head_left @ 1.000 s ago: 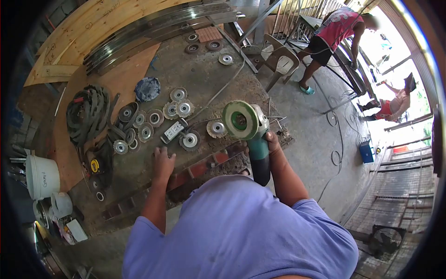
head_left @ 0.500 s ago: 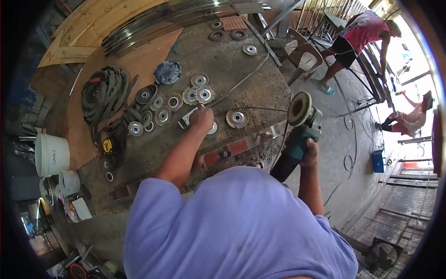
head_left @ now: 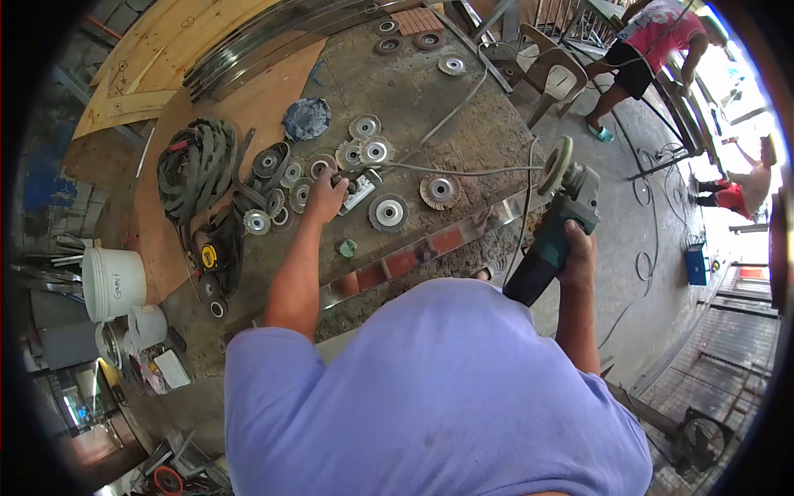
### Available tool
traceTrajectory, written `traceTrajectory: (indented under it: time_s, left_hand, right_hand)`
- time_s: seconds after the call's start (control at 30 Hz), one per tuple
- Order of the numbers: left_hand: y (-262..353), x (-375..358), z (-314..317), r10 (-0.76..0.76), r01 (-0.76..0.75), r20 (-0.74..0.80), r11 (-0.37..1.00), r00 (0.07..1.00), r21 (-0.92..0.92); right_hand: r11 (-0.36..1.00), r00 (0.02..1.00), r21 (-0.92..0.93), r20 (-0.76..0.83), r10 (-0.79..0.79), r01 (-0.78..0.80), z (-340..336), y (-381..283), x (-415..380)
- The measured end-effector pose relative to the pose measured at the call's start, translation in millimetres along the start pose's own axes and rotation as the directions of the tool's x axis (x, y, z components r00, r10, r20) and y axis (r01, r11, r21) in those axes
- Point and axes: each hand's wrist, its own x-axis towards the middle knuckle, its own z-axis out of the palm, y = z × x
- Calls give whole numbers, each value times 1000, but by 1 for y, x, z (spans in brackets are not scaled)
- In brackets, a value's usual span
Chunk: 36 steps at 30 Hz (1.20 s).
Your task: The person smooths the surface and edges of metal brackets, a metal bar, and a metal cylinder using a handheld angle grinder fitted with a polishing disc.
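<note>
My right hand [head_left: 577,258] grips a green and black angle grinder [head_left: 556,244] by its body. Its round pale disc [head_left: 557,165] points up and away from me. Over the bench, my left hand [head_left: 328,198] is closed around what looks like a dark plug [head_left: 340,179], partly hidden by the fingers. Beside that hand lies a white socket box [head_left: 361,192]. A grey cord [head_left: 463,172] runs from near the box toward the grinder. A flap disc [head_left: 387,212] lies just right of the box, and a brownish flap disc [head_left: 440,191] is farther right.
Several more worn discs [head_left: 374,151] and a coil of grey belts [head_left: 198,169] lie on the bench. A metal bar [head_left: 397,263] runs along the near edge. White buckets [head_left: 113,285] stand left. One person [head_left: 653,50] bends by a chair [head_left: 552,76]; another person [head_left: 748,186] is beyond.
My left hand has shifted left off the socket box, uncovering the box and the flap disc beside it. The grinder in my right hand is now slightly farther right, its disc seen more edge-on.
</note>
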Motion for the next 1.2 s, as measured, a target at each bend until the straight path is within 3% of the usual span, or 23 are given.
traceTrajectory:
  time_s: [0.03, 0.13, 0.23, 0.3, 0.37, 0.47, 0.53, 0.57, 0.63, 0.67, 0.7, 0.73, 0.77, 0.8, 0.83, 0.87, 0.9, 0.93, 0.97, 1.0, 1.1, 1.2]
  left_hand:
    - [-4, -1, 2, 8, -8, -11, 1000, 1000, -19]
    - [-2, -9, 11, 187, -151, -106, 949, 977, 277]
    - [-3, -18, 30, 448, -282, -121, 727, 886, 626]
    - [17, -16, 33, 326, -230, -21, 709, 945, 666]
    - [15, -7, 33, 302, -257, 40, 728, 953, 635]
    - [2, -4, 29, 350, -286, -3, 770, 937, 570]
    - [-2, -9, 31, 388, -310, -24, 772, 921, 554]
    - [-1, -17, 37, 433, -286, -127, 761, 892, 582]
    - [50, -60, 56, 509, -226, -328, 752, 796, 619]
    - [67, -76, 66, 530, -213, -336, 726, 779, 654]
    - [72, -86, 86, 506, -300, -250, 770, 826, 563]
    - [79, -96, 108, 487, -371, -166, 809, 858, 456]
    - [101, -107, 130, 575, -479, -51, 723, 816, 497]
    - [126, -117, 151, 648, -580, 67, 625, 759, 522]
    - [145, -122, 174, 730, -623, 71, 524, 680, 581]
    - [157, -121, 190, 803, -649, 84, 410, 590, 641]
    - [155, -111, 204, 806, -668, 111, 395, 582, 631]
    - [147, -98, 222, 809, -685, 136, 379, 571, 623]
    - [138, -86, 236, 811, -700, 162, 363, 562, 615]
    - [131, -76, 241, 722, -711, 319, 330, 614, 622]
    - [136, -74, 238, 834, -848, 297, 325, 465, 418]
    - [141, -55, 227, 745, -770, 356, 319, 564, 553]
  right_hand:
    - [1000, 1000, -15, -26, -9, 9, 4, -1, 0]
    - [999, 999, -33, -26, 19, -20, 16, -9, 0]
    - [997, 993, -70, -110, 35, -43, 19, -3, 3]
    - [994, 989, -44, -110, 96, -102, 14, 4, 6]
    - [994, 969, -99, -247, 24, -50, 14, 7, 6]
    - [998, 963, -53, -268, -40, 26, 2, -8, 7]
    - [964, 920, -256, -356, -164, 72, -21, -28, 3]
    - [930, 892, -361, -394, -221, 70, -38, -42, -3]
    - [775, 799, -613, -384, -463, 155, -62, -78, -18]
    - [659, 753, -750, -401, -522, 58, -76, -99, -27]
    - [518, 711, -854, -393, -583, -48, -90, -122, -34]
    - [497, 675, -864, -412, -612, -78, -99, -146, -39]
    - [476, 638, -873, -426, -642, -105, -113, -165, -40]
    - [483, 597, -876, -393, -699, -11, -140, -176, -39]
    - [485, 551, -870, -363, -751, 89, -163, -185, -35]
    - [405, 477, -910, -321, -818, 82, -170, -198, -27]
    - [325, 399, -943, -271, -876, 72, -172, -215, -20]
    - [496, 421, -851, -392, -818, 171, -169, -231, -10]
    - [467, 415, -843, -337, -845, 268, -178, -239, 4]
    - [415, 402, -864, -286, -870, 285, -186, -247, 19]
    - [210, 396, -924, -72, -916, 319, -215, -257, 74]
    - [0, 531, -945, 185, -827, 328, -242, -260, 125]
